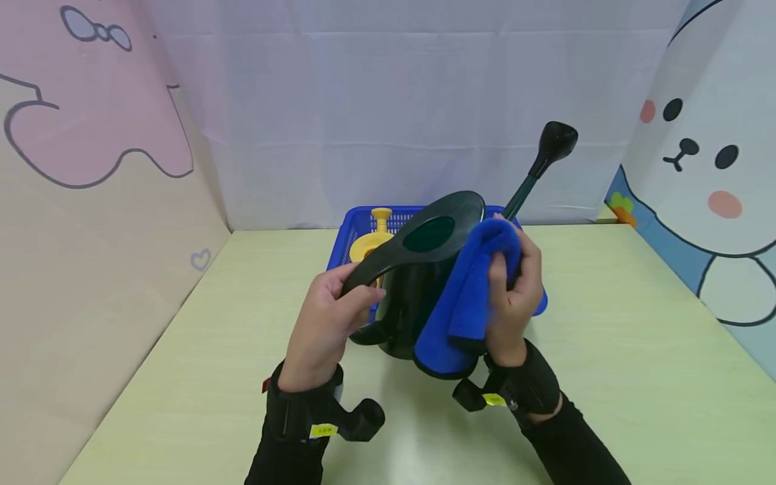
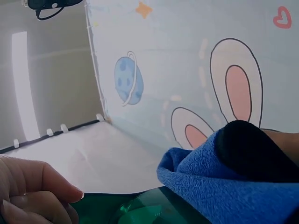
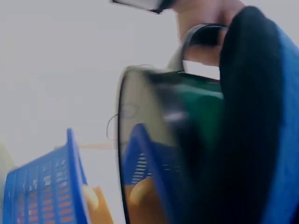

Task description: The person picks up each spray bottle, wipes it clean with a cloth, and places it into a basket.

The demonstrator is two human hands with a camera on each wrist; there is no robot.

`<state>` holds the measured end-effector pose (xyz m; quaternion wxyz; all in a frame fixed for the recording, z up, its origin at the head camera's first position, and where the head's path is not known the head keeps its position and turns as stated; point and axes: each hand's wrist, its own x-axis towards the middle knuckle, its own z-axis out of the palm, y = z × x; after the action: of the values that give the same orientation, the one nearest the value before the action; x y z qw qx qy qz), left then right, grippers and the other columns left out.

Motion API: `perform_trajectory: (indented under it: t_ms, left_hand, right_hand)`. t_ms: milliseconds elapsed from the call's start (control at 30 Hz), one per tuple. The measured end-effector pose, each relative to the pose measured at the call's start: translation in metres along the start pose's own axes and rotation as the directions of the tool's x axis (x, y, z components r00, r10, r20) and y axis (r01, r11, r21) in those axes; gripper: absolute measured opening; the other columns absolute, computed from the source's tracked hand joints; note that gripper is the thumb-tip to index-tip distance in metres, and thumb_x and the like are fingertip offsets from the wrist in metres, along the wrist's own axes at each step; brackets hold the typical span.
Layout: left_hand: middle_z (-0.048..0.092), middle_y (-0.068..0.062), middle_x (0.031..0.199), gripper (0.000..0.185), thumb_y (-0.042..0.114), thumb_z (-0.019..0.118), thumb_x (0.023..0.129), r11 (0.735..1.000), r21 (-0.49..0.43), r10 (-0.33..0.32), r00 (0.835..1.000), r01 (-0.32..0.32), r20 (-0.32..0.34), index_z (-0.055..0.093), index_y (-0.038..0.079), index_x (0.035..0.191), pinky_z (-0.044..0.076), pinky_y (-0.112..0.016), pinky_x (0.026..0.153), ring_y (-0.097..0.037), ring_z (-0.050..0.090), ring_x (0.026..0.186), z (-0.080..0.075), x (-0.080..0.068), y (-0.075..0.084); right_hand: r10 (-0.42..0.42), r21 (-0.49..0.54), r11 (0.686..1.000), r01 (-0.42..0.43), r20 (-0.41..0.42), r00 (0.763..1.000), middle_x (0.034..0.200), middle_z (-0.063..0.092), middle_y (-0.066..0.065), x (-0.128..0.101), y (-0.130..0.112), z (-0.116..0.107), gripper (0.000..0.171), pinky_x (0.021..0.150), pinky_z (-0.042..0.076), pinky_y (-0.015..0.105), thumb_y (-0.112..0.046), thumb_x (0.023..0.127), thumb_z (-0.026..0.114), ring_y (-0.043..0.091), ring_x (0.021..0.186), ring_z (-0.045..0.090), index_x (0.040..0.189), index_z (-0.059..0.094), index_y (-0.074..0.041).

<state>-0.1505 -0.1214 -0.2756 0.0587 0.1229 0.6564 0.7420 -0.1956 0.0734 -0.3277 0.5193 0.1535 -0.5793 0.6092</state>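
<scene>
My left hand (image 1: 321,323) grips the handle of a dark green watering can (image 1: 403,316), held tilted with its open top facing me. The long spout (image 1: 521,195) points up to the right and ends in a wider head. In my right hand (image 1: 515,303) is a folded blue cloth (image 1: 467,296) with a dark edge, pinched between thumb and fingers against the can's spout side. The right wrist view shows the can's glossy side (image 3: 145,112), and the cloth (image 3: 282,130) covers part of it. Close to the can's rim, the cloth (image 2: 201,186) also fills the left wrist view's lower right.
Behind the can stands a blue plastic basket (image 1: 342,242) with slotted walls. It holds a yellow item with a knob (image 1: 380,214) and something orange (image 3: 100,210). All rest on a pale wooden table (image 1: 200,377), with a white cloth backdrop (image 1: 388,101) beyond its far edge.
</scene>
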Motion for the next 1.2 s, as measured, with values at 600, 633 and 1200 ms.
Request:
perform_trajectory:
  t_ms: [600,633,1200]
  left_hand:
    - [0.036,0.003,0.058,0.019,0.004,0.050,0.086,0.999,0.039,0.033,0.999,-0.032,-0.032,0.049,-0.010,0.098,0.028,-0.021,0.049,-0.009,0.033,0.049,0.003,0.002,0.001]
    - [0.036,0.003,0.058,0.019,0.004,0.050,0.086,0.999,0.038,0.033,0.999,-0.031,-0.033,0.049,-0.011,0.098,0.028,-0.021,0.049,-0.009,0.033,0.050,0.003,0.002,0.001]
    - [0.033,0.003,0.055,0.010,0.004,0.048,0.085,0.999,-0.017,0.032,0.999,-0.032,-0.022,0.048,-0.003,0.092,0.027,-0.022,0.048,-0.010,0.032,0.048,0.001,0.000,0.001]
  right_hand:
    - [-0.623,-0.104,0.729,0.676,0.307,0.719,0.101,0.063,0.017,-0.040,-0.005,0.021,0.021,0.107,0.030,0.044,-0.017,0.089,0.054,0.022,0.121,0.052,0.096,0.058,0.002]
    - [-0.619,-0.105,0.734,0.671,0.306,0.724,0.102,0.062,0.017,-0.040,-0.004,0.020,0.021,0.108,0.030,0.045,-0.017,0.089,0.054,0.022,0.121,0.052,0.096,0.058,0.002]
    - [-0.221,0.003,0.975,0.221,0.042,0.974,0.118,0.062,-0.003,-0.005,0.012,0.005,0.056,0.099,0.042,0.037,-0.038,0.091,0.050,0.020,0.113,0.057,0.104,0.049,0.016]
